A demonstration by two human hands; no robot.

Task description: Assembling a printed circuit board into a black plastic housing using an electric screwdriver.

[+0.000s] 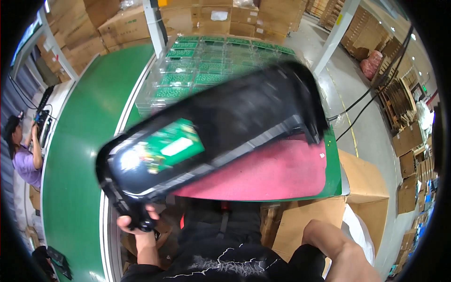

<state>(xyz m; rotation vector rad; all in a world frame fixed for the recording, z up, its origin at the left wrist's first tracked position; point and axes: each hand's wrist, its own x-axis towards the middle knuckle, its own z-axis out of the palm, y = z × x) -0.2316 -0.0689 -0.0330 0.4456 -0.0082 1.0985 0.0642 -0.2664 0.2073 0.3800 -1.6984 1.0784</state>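
— Left hand (136, 223) first: what's it doing?

— Clamped around the lower-left corner of a long black housing (244, 117), fingers curled over the edge. That's the only grip on it I can see.

— And the right hand?

— Only the right forearm (338, 249) shows, at the lower right; the hand itself is out of view, so I can't tell whether it's open or closed.

— How does the housing lie?

— Its long axis runs from the left hand up and to the right, across the body, blurred as if swinging. A green circuit board (176, 145) sits inside, near the held end. The far end hangs above the red mat (272, 174), well away from either arm.

— What's beyond it?

— Clear trays of green boards (206, 61) on the green conveyor (89, 141), cardboard boxes (94, 28) behind, and another person (23, 155) working at far left.
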